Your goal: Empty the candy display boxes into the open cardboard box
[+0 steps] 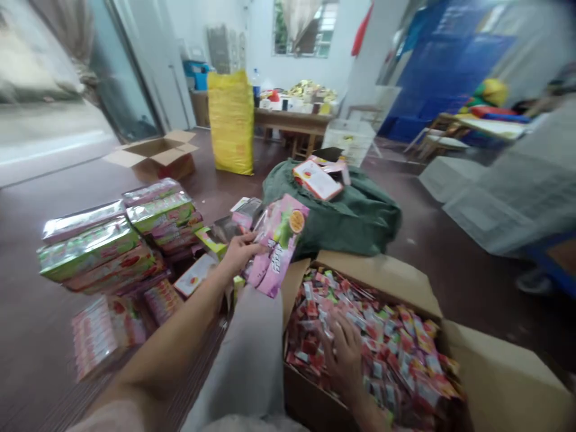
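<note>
My left hand is closed on the edge of a pink box printed with a passion fruit, holding it up near my knee. The box looks small and thin, with clear film or a shiny side at its left. To the right, an open cardboard carton is filled with many small red, pink and green sachets. My right hand is over these sachets inside the carton, its fingers bent slightly and apart, touching or just above them. Motion blurs the fingertips, and no sachet can be made out in them.
Shrink-wrapped stacks of printed boxes stand on the floor at left. Beyond lie a green sack with small boxes on top, an open brown carton and a tall yellow bag. Translucent crates stand at right.
</note>
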`<state>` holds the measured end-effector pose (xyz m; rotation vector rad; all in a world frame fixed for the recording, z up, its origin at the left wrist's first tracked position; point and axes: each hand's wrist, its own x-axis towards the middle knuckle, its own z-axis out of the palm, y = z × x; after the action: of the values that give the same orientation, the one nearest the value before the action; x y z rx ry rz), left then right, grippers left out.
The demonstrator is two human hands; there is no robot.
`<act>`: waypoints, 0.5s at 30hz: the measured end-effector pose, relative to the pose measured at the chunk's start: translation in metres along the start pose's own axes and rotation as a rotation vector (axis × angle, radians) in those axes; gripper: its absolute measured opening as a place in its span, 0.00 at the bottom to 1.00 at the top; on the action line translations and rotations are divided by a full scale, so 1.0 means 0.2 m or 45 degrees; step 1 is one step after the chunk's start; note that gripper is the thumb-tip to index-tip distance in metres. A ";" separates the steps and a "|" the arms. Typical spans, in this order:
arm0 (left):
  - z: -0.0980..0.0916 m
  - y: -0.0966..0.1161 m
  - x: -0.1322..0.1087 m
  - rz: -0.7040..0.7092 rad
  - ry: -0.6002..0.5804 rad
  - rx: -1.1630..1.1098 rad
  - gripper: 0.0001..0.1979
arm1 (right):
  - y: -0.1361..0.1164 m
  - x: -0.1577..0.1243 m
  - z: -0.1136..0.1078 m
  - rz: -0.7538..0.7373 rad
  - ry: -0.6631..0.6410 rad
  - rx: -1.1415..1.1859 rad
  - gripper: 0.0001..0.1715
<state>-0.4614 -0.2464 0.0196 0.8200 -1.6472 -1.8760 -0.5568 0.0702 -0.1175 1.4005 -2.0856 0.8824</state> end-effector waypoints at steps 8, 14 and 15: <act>0.64 -0.15 -0.29 0.026 -0.671 0.876 0.32 | -0.06 0.32 -0.47 -0.251 -0.216 -0.142 0.13; 0.68 -0.32 -0.29 -0.469 -0.730 0.576 0.28 | -0.01 0.10 -0.50 -0.243 -0.478 -0.108 0.13; 0.66 -0.32 -0.27 -0.619 -0.689 0.482 0.22 | -0.01 0.08 -0.52 -0.218 -0.461 -0.073 0.13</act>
<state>-0.5192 -0.1079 -0.0270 0.9890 -2.3542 -2.2942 -0.5587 0.1348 -0.0356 1.7835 -2.1808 0.5257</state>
